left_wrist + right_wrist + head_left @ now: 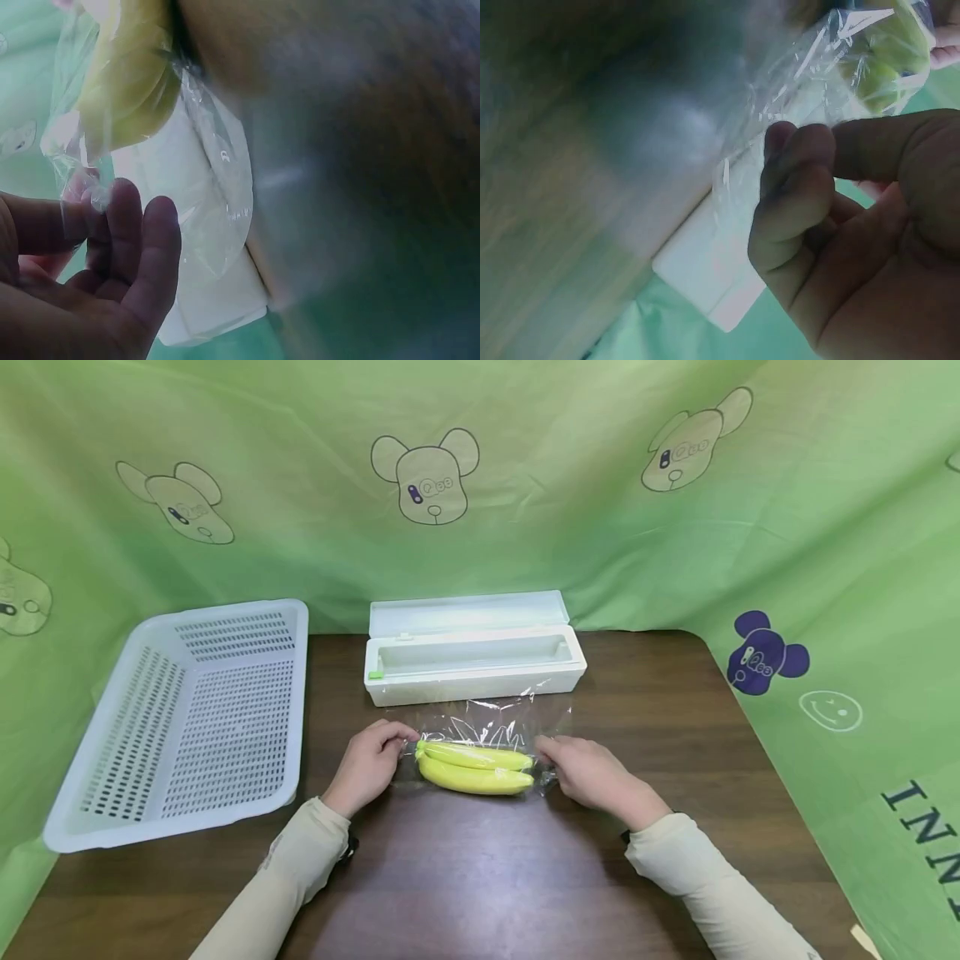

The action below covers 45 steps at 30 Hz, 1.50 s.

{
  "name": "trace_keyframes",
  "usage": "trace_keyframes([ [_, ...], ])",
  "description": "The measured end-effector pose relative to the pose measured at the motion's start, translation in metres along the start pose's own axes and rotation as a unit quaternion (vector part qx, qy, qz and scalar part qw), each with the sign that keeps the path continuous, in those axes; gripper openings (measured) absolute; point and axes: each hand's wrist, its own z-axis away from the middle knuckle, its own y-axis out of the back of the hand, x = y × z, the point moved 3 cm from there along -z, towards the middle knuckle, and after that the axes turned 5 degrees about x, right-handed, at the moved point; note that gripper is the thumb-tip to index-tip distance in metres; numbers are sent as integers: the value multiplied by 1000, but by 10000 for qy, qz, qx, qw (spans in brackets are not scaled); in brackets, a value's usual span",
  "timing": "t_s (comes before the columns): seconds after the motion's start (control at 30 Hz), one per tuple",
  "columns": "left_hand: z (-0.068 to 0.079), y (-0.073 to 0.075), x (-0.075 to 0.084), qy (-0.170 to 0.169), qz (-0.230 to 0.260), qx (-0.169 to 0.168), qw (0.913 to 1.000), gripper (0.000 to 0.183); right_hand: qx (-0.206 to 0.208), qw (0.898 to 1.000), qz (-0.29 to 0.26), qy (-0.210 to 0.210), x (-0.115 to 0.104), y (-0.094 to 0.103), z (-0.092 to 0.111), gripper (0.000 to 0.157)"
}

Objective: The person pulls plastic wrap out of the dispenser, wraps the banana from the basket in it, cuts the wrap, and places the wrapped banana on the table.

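Two yellow bananas (pixel 476 777) lie side by side near the middle of the table, with clear cling film (pixel 495 718) over them. At their stem end my left hand (pixel 371 760) pinches the film; in the left wrist view, film (pixel 86 150) runs from the thumb and fingertips up over the yellow fruit (pixel 131 82). My right hand (pixel 588 772) pinches the film by the other end of the bananas. In the right wrist view, film (pixel 802 82) bunches at the right thumb and fingertips. Loose film spreads behind the bananas towards a white box.
The white cling film dispenser box (pixel 480 689) stands behind the bananas, lid (pixel 472 614) raised, with a green slider (pixel 376 675) on its left end. At the left is a white plastic basket (pixel 300 710). A green printed curtain (pixel 540 552) surrounds the brown table (pixel 480 893).
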Motion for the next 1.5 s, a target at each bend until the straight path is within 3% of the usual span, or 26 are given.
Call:
trace_keyframes([
  [0.13,6,4,0,-93,-31,-93,9999,25,-187,9996,-85,-172,-5,-6,-3,28],
  [0.27,11,5,2,-430,-33,-208,9989,24,-235,9986,-384,-293,-10,-8,-2,19],
  [0.5,15,8,5,-808,-30,-505,9954,15,-426,9950,-700,-575,-14,-9,0,23],
  [0.63,15,6,5,-1004,-376,-780,9912,37,-685,9916,-897,-630,-14,-8,3,21],
  [0.73,16,4,4,-1097,-576,-917,9880,48,-828,9895,-1030,-590,-13,-10,5,31],
  [0.83,16,3,5,-1143,-674,-951,9866,45,-863,9895,-1050,-496,-13,-12,5,38],
  [1.03,13,3,4,-1217,-673,-925,9860,37,-968,9878,-1104,-521,-12,-11,2,33],
  [1.23,7,4,-1,-1044,-611,-918,9884,36,-993,9835,-1417,-527,-11,-9,-3,36],
  [1.5,-5,3,-12,-309,-318,-1168,9922,30,-689,9791,-1848,-495,-2,-9,-11,32],
])
